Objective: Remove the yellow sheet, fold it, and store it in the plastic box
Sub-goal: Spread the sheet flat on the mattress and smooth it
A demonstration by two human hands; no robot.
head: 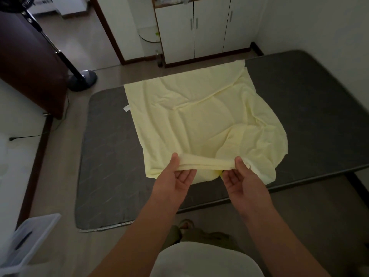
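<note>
The left hand (pixel 175 176) and the right hand (pixel 241 178) are both turned palm up and pinch the near edge of the yellow sheet (pixel 199 116): each thumb lies on top of the cloth, with the fingers curled beneath it. Between the two hands this edge is gathered into a thick, taut roll lifted just off the surface. The rest of the sheet lies partly folded on the dark grey mattress (pixel 111 156), pale yellow and creased. Its left side is straight, its right side bulges in loose rumpled layers, and a small white tag (pixel 126 108) juts from its left edge. A clear plastic box (pixel 30 236) stands on the floor at the mattress's near left corner, well apart from the sheet. Beyond the mattress stand a fan's round base (pixel 83 79) and a white cabinet (pixel 191 33).
</note>
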